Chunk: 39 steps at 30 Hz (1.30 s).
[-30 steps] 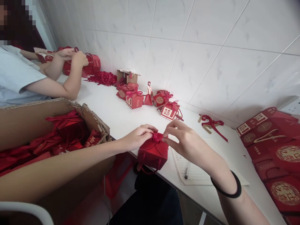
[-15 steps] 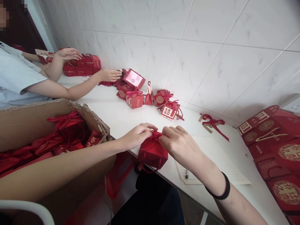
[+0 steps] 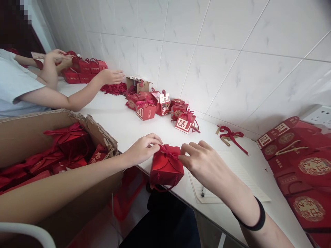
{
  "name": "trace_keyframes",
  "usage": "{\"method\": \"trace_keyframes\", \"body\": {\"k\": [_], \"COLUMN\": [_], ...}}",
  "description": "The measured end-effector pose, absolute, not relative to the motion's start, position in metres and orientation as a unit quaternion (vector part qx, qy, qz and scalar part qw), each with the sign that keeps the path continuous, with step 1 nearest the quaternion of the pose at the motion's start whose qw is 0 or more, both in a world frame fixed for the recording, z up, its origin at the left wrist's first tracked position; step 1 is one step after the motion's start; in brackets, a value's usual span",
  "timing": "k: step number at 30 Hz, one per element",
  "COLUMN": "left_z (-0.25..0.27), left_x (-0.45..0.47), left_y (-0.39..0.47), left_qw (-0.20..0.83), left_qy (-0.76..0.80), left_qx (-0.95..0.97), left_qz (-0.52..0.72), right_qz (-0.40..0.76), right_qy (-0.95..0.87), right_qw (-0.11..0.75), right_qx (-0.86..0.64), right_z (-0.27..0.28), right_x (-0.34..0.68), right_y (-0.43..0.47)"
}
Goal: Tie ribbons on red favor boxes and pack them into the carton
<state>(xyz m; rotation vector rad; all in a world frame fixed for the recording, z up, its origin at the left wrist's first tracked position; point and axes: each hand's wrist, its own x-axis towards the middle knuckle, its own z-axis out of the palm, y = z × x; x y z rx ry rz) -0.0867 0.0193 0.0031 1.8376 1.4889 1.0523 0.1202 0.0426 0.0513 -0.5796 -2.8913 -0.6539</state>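
A red gift box (image 3: 167, 168) with a cord handle stands at the front edge of the white table, a ribbon bow (image 3: 169, 150) tied on its top. My left hand (image 3: 142, 148) pinches the ribbon at the left side of the bow. On the other side, my right hand (image 3: 200, 160) has thumb and forefinger closed on the ribbon's right part, which the fingers mostly hide. The box sits between both hands, its folded top flaps showing below the bow.
A cardboard box (image 3: 102, 129) full of red boxes stands at the left. Several decorated boxes (image 3: 145, 110) line the wall. Lined paper (image 3: 232, 175) with a pen lies at right, near red gift bags (image 3: 307, 165). Another person's hand (image 3: 113, 76) is at the far left.
My hands have drawn apart, pulling the bow outward, and more of the box top shows. The other person's far hand has moved down toward red boxes; a box there has been set down.
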Motion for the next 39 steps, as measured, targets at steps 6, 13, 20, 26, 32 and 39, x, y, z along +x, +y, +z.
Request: {"method": "trace_keyframes", "body": {"k": [6, 13, 20, 26, 32, 39], "left_z": [0.007, 0.002, 0.005, 0.006, 0.007, 0.009], "left_x": [-0.085, -0.080, -0.077, -0.081, -0.094, -0.097], "left_y": [0.015, 0.009, 0.007, 0.009, 0.016, 0.021], "left_qw": [0.254, 0.234, 0.262, 0.268, 0.299, 0.329], "left_qy": [0.567, 0.578, 0.573, 0.601, 0.569, 0.560], "left_qx": [0.684, 0.701, 0.695, 0.674, 0.706, 0.706], "left_qz": [0.382, 0.346, 0.347, 0.335, 0.297, 0.282], "right_qz": [-0.078, 0.259, 0.414, 0.570, 0.643, 0.701], "right_qy": [-0.954, -0.887, -0.825, -0.753, -0.707, -0.676], "right_qw": [0.067, 0.005, 0.030, 0.104, 0.147, 0.132], "right_qx": [-0.282, -0.382, -0.384, -0.311, -0.254, -0.187], "right_z": [0.060, 0.045, 0.030, 0.010, 0.000, -0.004], "right_x": [0.127, 0.124, 0.120, 0.128, 0.131, 0.134], "right_y": [0.046, 0.060, 0.066, 0.074, 0.079, 0.087]}}
